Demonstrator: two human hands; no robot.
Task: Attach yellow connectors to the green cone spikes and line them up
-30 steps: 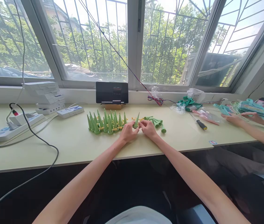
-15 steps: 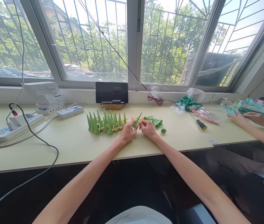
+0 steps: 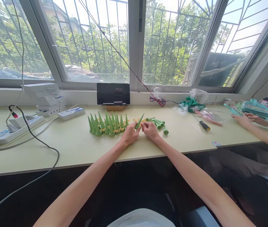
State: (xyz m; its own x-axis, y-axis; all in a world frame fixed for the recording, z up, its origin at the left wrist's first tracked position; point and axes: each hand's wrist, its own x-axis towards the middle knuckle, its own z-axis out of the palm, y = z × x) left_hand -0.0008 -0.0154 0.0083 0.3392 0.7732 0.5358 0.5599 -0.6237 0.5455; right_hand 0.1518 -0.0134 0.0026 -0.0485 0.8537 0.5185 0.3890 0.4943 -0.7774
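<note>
My left hand (image 3: 130, 134) is closed around the base of a green cone (image 3: 138, 122) that tilts up to the right. My right hand (image 3: 150, 130) pinches at the cone's base from the right, where a small yellow piece seems to sit. Both hands rest on the pale table (image 3: 77, 148). To the left of my hands stands a cluster of several upright green cones (image 3: 106, 125) with yellow parts at their bases. Just right of my hands lie several loose green cones (image 3: 158, 123) on their sides.
A dark phone on a stand (image 3: 113, 94) faces me at the windowsill. A power strip (image 3: 10, 130), a black cable (image 3: 41, 143) and stacked white boxes (image 3: 46, 97) lie left. A screwdriver (image 3: 202, 124), plastic bags and another person's hands (image 3: 249, 119) are to the right.
The cone in my hands has tipped from nearly upright to leaning right. The other person's hands at the right have shifted slightly away.
</note>
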